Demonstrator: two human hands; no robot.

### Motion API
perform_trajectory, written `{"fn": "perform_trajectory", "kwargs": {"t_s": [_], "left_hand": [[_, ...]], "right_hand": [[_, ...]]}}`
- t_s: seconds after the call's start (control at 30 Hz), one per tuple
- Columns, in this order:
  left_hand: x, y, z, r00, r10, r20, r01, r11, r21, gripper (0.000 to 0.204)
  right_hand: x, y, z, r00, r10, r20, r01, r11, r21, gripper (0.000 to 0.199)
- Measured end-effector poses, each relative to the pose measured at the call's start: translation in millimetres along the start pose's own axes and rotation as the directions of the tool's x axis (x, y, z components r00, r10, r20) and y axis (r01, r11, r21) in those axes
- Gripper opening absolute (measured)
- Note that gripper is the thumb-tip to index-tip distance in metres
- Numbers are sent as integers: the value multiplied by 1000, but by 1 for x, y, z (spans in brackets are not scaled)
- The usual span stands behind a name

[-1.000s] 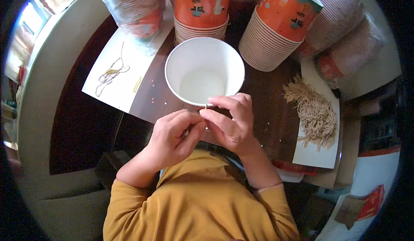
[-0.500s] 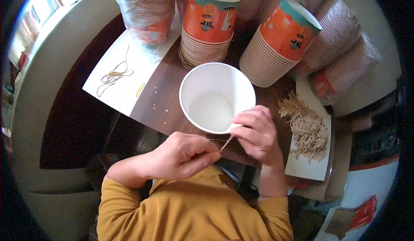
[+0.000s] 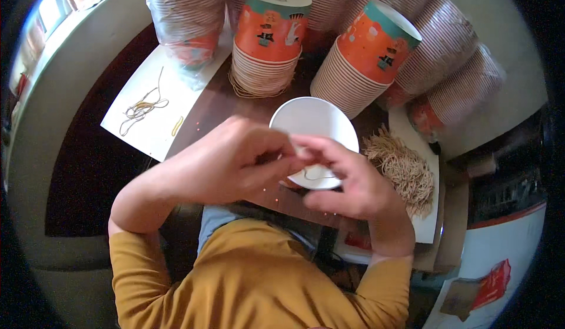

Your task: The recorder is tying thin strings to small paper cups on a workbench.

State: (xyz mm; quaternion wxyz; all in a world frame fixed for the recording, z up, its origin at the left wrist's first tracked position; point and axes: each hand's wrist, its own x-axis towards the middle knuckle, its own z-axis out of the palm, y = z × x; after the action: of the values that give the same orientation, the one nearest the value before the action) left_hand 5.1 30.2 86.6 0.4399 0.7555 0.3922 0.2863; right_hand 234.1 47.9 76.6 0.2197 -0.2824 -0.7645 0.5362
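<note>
A white paper tub (image 3: pixel 312 114) stands open on the table in front of me, its mouth partly hidden by my hands. My left hand (image 3: pixel 247 158) is closed in a pinch above its near left rim. A thin tan string (image 3: pixel 321 178) shows below these fingertips, over the tub's mouth, and runs toward my right hand (image 3: pixel 359 179). That hand is at the tub's near right side, thumb and fingers apart, its fingertips close to the left ones. Both hands are slightly blurred, so where the string is gripped is partly hidden.
Behind stand two upside-down stacks of orange-and-green tubs (image 3: pixel 271 32) (image 3: pixel 376 47), with plastic-wrapped stacks (image 3: pixel 188 17) around them. A bundle of tan strings (image 3: pixel 403 170) lies on white card at right. Loose cords (image 3: pixel 141 111) lie on a white sheet (image 3: pixel 132 88) at left.
My right hand has come off the tub's rim, and both hands have moved up over its mouth. The tub now appears farther right. The taut string between my hands now hangs loose.
</note>
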Motion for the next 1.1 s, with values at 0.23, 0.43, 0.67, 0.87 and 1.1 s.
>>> {"fn": "perform_trajectory", "kwargs": {"t_s": [0.23,0.43,0.67,0.87,1.1], "left_hand": [[14,-43,-27,985,-110,132,154,909,-386,28],[2,-79,-16,974,-184,134,227,836,-499,29],[8,-60,-6,971,-223,83,238,912,-334,33],[31,-39,-4,986,-148,78,163,955,-246,32],[33,-44,-6,983,-185,8,177,923,-342,28]], "right_hand": [[10,23,-44,948,96,-302,-50,987,155,21],[2,54,-68,912,134,-387,-88,987,135,17],[21,23,-24,904,-364,-225,82,664,-743,62],[51,32,15,1000,5,-31,9,899,439,65],[49,34,-6,964,-53,-259,53,999,-8,13]]}}
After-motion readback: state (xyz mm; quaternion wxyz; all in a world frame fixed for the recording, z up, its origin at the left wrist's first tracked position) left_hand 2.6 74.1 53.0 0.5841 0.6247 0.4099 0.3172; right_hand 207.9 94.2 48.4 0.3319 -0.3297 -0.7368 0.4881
